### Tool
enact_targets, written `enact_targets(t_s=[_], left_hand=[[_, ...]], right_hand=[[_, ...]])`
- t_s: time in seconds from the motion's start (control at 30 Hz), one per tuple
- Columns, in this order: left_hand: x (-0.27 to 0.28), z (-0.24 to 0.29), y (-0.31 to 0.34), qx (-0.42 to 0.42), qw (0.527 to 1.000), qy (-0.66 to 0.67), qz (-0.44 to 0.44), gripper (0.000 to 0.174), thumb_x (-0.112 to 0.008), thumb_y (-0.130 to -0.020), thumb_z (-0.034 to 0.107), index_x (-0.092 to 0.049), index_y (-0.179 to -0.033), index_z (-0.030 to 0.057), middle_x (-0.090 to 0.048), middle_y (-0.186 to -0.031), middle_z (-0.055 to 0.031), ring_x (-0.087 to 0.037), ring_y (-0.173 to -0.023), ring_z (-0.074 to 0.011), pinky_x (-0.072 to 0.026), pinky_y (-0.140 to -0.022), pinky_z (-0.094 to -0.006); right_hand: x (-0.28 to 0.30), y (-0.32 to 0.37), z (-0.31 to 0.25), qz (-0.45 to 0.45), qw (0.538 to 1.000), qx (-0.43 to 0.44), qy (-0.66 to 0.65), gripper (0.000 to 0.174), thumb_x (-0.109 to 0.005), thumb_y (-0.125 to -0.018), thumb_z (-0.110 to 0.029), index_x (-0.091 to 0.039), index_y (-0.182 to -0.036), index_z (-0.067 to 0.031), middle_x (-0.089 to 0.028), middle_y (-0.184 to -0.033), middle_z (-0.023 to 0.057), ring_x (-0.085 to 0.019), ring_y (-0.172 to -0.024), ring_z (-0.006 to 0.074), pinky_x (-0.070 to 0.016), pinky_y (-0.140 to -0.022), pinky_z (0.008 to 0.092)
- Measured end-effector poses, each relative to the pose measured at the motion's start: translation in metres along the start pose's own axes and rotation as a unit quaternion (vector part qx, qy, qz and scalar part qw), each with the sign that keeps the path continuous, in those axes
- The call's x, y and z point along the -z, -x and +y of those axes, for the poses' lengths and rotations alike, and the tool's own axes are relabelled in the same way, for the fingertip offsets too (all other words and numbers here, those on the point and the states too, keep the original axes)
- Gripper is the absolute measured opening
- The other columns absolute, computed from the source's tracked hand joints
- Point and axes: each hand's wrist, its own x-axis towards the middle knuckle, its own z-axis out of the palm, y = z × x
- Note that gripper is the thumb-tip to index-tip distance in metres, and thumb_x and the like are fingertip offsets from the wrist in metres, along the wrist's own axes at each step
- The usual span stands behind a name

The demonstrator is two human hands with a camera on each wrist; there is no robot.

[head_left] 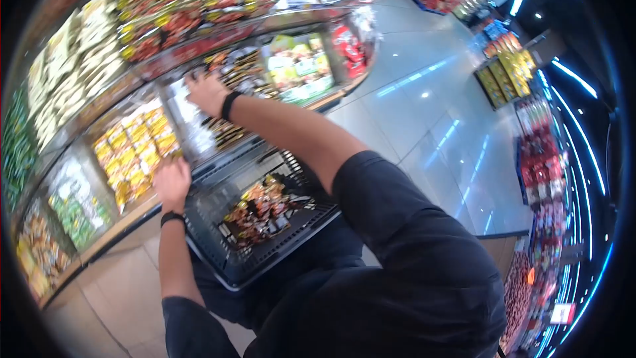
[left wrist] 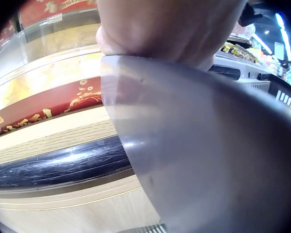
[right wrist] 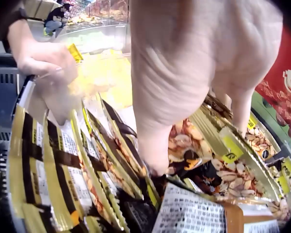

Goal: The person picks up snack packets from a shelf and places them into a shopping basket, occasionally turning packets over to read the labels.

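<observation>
My right hand [head_left: 209, 93] reaches down into a bin of upright snack packets [right wrist: 121, 145] with gold edges and clear windows. In the right wrist view, its thumb and fingers straddle a nut snack packet [right wrist: 184, 138], fingertips down among the rows. My left hand [head_left: 173, 179] is beside the near corner of a dark shopping basket [head_left: 222, 268], at the front of the bins. A translucent plastic panel [left wrist: 184, 121] shows right under this hand in the left wrist view. Its fingertips are hidden there. Several loose snack packets [head_left: 262, 209] lie inside the basket.
Left of the packets is a bin of yellow-orange packs [head_left: 136, 149]; to their right are green-and-white packs [head_left: 298, 66]. Shelves of red packets [head_left: 192, 0] rise behind. A wooden ledge [left wrist: 63, 128] edges the bins. Tiled floor [head_left: 424, 132] and more displays extend right. A person [right wrist: 56, 19] crouches far off.
</observation>
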Motion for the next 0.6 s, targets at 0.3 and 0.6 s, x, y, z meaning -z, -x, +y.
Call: enact_targets(t_s=[0.3, 0.6], left_hand=[[-0.003, -0.004, 0.0, -0.003, 1.0, -0.013, 0.008, 0.032, -0.056, -0.093, 0.025, -0.07, -0.073, 0.0037, -0.069, -0.082, -0.0166, -0.069, -0.082, -0.0335, -0.0564, -0.072, -0.0475], [-0.001, -0.002, 0.0, 0.0, 1.0, -0.01, 0.014, 0.032, -0.055, -0.092, 0.025, -0.072, -0.077, 0.0017, -0.069, -0.084, -0.0161, -0.069, -0.084, -0.0331, -0.0573, -0.076, -0.0456]], right_hand=[[0.024, 0.016, 0.041, 0.023, 0.984, 0.108, -0.141, 0.046, -0.074, -0.071, -0.001, -0.071, -0.116, -0.0081, -0.056, -0.137, 0.0242, -0.062, -0.117, 0.0429, -0.0556, -0.098, 0.0465], [0.069, 0.081, 0.065, 0.106, 0.931, 0.146, -0.318, 0.062, -0.074, -0.065, 0.01, -0.069, -0.125, -0.0043, -0.049, -0.15, 0.0222, -0.056, -0.13, 0.0418, -0.0499, -0.107, 0.0426]])
